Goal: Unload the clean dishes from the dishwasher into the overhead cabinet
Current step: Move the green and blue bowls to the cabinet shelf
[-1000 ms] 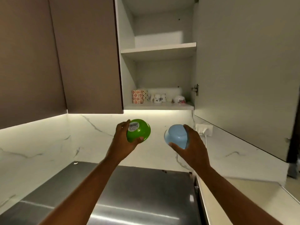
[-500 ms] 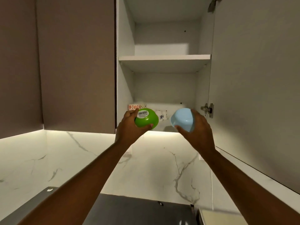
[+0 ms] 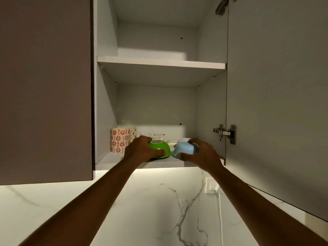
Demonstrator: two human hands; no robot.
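One head-worn camera looks steeply upward from below into the open cabinet (image 3: pixel 159 64), near enough that it fills the upper frame. Both forearms enter from the lower corners.

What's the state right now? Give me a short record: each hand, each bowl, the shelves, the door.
left hand: grips the green bowl
right hand: grips the blue bowl
green bowl: upside down, at the front of the lower shelf, label on its base
blue bowl: upside down and tilted, at the shelf's front edge, right of the green bowl
lower shelf, behind: patterned mug at left, glasses further back
upper shelf: nothing visible on it from below
door: open, on the right
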